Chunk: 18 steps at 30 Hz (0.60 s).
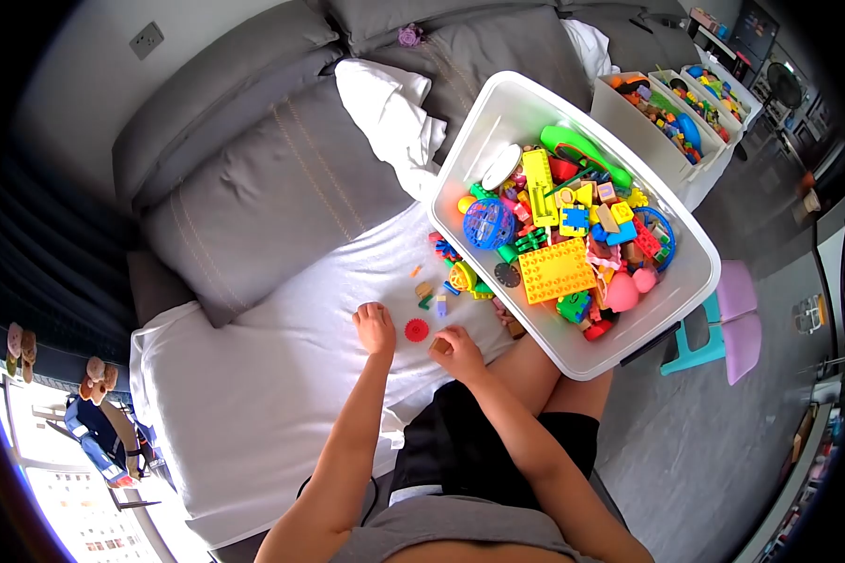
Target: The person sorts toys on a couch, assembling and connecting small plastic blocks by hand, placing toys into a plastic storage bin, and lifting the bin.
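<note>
My right hand (460, 355) pinches a small brown wooden block (439, 346) just above the white sheet (263, 385). My left hand (376, 330) rests on the sheet, holding nothing that I can see, its fingers loosely bent. Between the two hands lies a red toothed disc (416, 329). Beyond it are a pale purple block (441, 305), a green piece (425, 301) and a small orange piece (416, 271). A large white bin (573, 361) full of mixed toys stands tilted at my right; a yellow studded plate (559, 270) lies on top inside it.
More toys, including a yellow wheel-like piece (462, 276), lie against the bin's left side. Several toy-filled boxes (634, 122) stand at the back right. A purple and teal stool (723, 328) is on the floor. Grey sofa cushions (253, 206) and a white cloth (385, 113) lie behind.
</note>
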### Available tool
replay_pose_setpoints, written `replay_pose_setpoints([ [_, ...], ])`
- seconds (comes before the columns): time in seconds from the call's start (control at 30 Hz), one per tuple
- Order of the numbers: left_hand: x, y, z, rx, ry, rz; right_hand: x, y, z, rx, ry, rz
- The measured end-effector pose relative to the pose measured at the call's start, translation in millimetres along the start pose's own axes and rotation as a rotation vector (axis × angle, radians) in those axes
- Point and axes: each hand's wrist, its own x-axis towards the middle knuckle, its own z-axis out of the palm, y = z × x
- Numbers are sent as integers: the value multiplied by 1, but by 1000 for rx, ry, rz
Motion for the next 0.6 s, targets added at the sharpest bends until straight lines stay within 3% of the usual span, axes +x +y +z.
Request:
replay_pose_setpoints([
  [0.07, 14, -1, 9, -222, -94, -127, -2, -5, -2, 6, -19, 38],
  [0.17, 50, 26, 17, -132, -332, -32, -1, 4, 1, 70, -11, 12],
  [0.23, 67, 42, 33, -84, -340, 20, 0, 6, 2, 95, 16, -74],
  [0.4, 78, 61, 61, 147, -626, -82, -2, 8, 0, 52, 107, -113],
  [0.5, 75, 51, 60, 90, -706, -109, -3, 11, 1, 115, 83, -40],
  [0.6, 70, 37, 52, -182, -689, -137, -1, 17, 4, 139, 80, -5],
])
